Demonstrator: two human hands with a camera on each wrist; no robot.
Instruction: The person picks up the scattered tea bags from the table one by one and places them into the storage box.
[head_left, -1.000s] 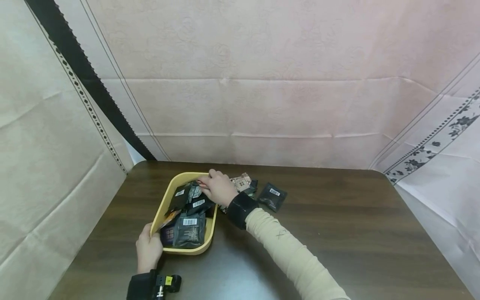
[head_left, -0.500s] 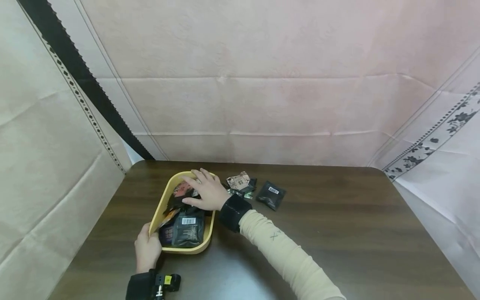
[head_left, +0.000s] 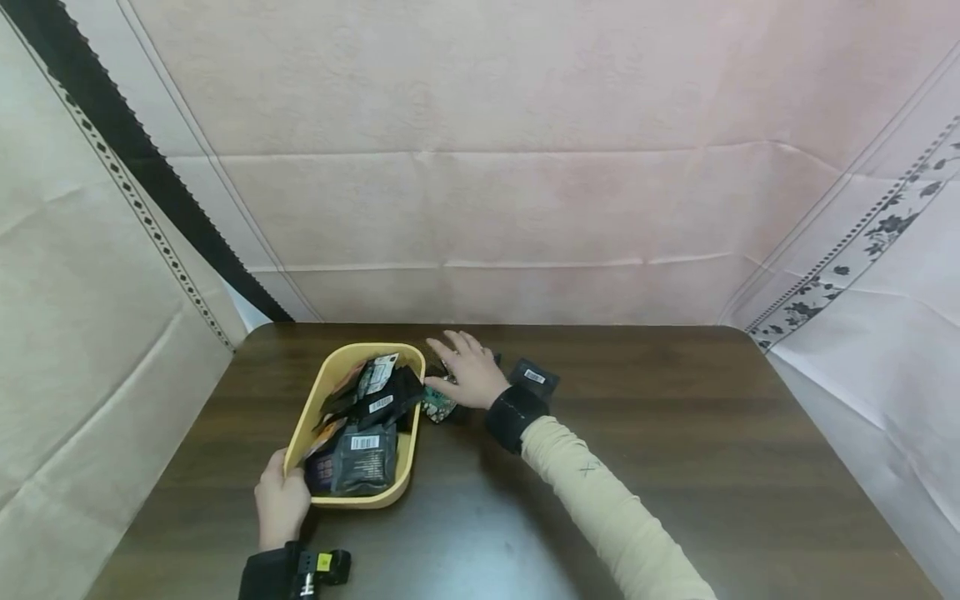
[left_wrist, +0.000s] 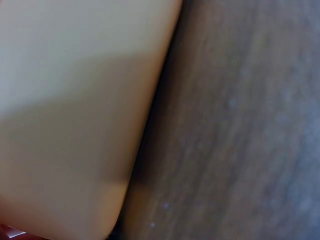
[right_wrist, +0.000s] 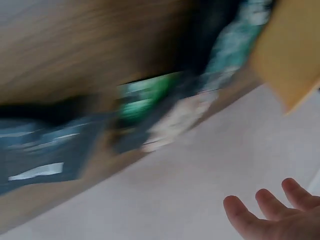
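Note:
A yellow plastic basket (head_left: 315, 404) stands at the left of the table, filled with small dark sachets (head_left: 365, 462), some with white barcode labels. My left hand (head_left: 281, 504) grips its near-left rim, thumb against the wall. In the left wrist view only the basket's wall (left_wrist: 75, 125) and tabletop show. Just right of the basket, my right hand (head_left: 468, 375) hovers with fingers spread, holding nothing. Beneath and beside it lie a green-patterned sachet (head_left: 437, 406) and a black sachet (head_left: 534, 379). The right wrist view shows my fingers (right_wrist: 270, 215) apart from a blurred green sachet (right_wrist: 145, 97).
The brown wooden table (head_left: 637, 442) extends to the right and front. A pale patterned cloth (head_left: 525, 208) hangs behind it and at both sides. A small black device (head_left: 330, 567) sits at my left wrist.
My right hand has left the sachets inside the basket and moved right, over the loose ones. A pale-labelled sachet now shows at the back of the basket. My left hand stays on the rim.

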